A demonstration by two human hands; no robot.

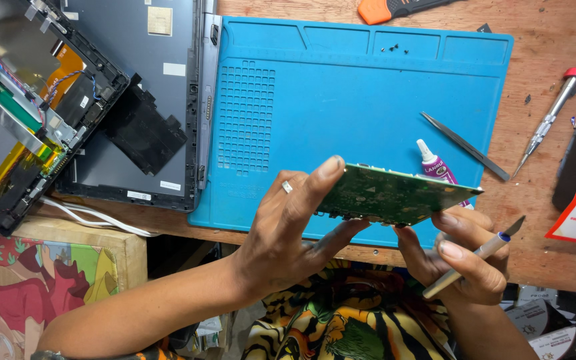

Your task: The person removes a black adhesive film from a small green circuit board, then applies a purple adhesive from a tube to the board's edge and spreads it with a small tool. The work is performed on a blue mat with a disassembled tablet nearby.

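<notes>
Left hand (281,230) fingers pinching green circuit board (395,195) | right hand (465,257) fingers gripping scalpel (478,253), steadying board | above blue mat (341,113)

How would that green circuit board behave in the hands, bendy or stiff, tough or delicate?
The green circuit board probably stays stiff: held by its edges between the left hand and right hand, it shows no sag. It looks thin, so likely light. Its small surface parts suggest it is fragile.

Bare blue mat (341,87) ahead; glue tube (435,167) and tweezers (465,145) crowd its right.
</notes>
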